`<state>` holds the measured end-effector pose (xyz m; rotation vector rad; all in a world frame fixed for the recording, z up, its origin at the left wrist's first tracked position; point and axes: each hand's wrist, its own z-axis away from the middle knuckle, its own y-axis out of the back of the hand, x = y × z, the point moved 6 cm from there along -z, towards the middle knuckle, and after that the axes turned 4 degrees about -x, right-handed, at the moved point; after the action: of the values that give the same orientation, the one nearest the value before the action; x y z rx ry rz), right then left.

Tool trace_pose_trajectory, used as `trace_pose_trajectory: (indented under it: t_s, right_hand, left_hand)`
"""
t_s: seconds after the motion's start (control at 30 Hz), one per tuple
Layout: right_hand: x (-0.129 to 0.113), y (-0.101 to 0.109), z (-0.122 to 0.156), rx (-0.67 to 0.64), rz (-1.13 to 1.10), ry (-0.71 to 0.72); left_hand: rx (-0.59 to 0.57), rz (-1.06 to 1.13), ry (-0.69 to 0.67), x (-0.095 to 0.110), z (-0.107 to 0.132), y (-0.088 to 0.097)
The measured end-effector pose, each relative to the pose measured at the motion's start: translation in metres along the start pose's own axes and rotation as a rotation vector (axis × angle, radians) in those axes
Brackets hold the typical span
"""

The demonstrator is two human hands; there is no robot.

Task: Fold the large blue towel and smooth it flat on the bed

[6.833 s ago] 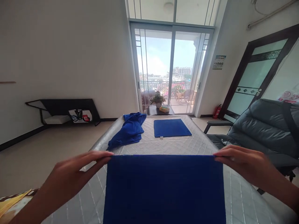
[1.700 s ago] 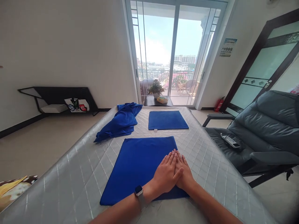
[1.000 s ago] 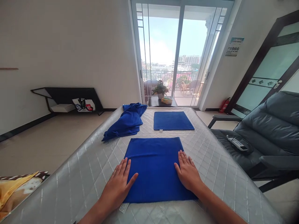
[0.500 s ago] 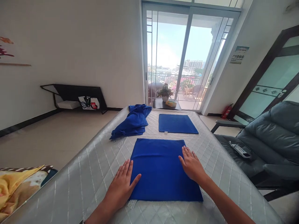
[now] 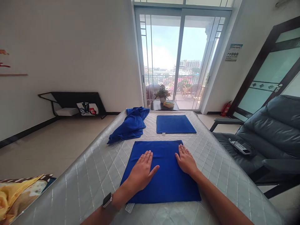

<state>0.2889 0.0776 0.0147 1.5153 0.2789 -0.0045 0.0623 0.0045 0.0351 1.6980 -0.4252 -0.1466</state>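
A flat blue cloth (image 5: pixel 166 184), roughly square, lies on the quilted mattress (image 5: pixel 93 175) in front of me. My left hand (image 5: pixel 142 173) rests flat on its left half, fingers together and thumb spread out. On the right edge of the same cloth lies my right hand (image 5: pixel 186 159), palm down with the fingers stretched forward. A white tag (image 5: pixel 129 207) sticks out at the cloth's near left corner. Farther off, a second flat blue cloth (image 5: pixel 175 124) lies on the mattress, and left of it is a crumpled pile of blue cloth (image 5: pixel 131 125).
To the right stands a dark armchair (image 5: pixel 269 137) with a white power strip (image 5: pixel 240 147) on its seat. Beyond the mattress, a small table (image 5: pixel 161 106) holds a potted plant (image 5: pixel 162 93). Patterned fabric (image 5: pixel 21 193) lies at the lower left.
My left hand has moved from the cloth's left edge inward onto its surface. The right hand stays on the right edge. The view has shifted slightly.
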Motion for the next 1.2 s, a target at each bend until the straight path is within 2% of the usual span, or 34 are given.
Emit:
trace_pose_trajectory:
  t_s: [0.1, 0.17, 0.23, 0.3, 0.43, 0.8, 0.93, 1.07, 1.2]
  right_hand:
    - [-0.001, 0.002, 0.001, 0.011, 0.031, 0.016]
    - [-0.001, 0.001, 0.002, 0.005, 0.055, 0.036]
    - [-0.001, 0.000, 0.003, 0.003, 0.067, 0.045]
    - [0.000, 0.000, 0.003, 0.012, 0.065, 0.040]
    - [0.000, -0.001, 0.000, 0.019, 0.043, 0.034]
    - [0.002, -0.002, -0.001, -0.003, -0.027, -0.003]
    - [0.002, -0.002, -0.002, -0.016, -0.009, -0.011]
    - [0.003, -0.003, -0.003, -0.014, 0.025, -0.011]
    - [0.000, -0.001, -0.002, -0.005, 0.081, -0.013]
  left_hand:
    - [0.000, 0.055, -0.154, 0.064, -0.049, -0.011]
    - [0.018, 0.097, -0.185, 0.093, -0.076, -0.022]
    - [0.019, 0.129, -0.159, 0.105, -0.094, -0.032]
    - [0.001, 0.136, -0.115, 0.104, -0.102, -0.041]
    - [-0.029, 0.071, -0.057, 0.078, -0.091, -0.048]
    - [-0.069, -0.034, 0.199, -0.039, -0.020, -0.033]
    - [-0.048, -0.040, 0.292, -0.074, -0.002, -0.031]
    - [-0.047, -0.018, 0.352, -0.092, 0.003, -0.034]
    - [-0.056, -0.002, 0.385, -0.093, 0.002, -0.034]
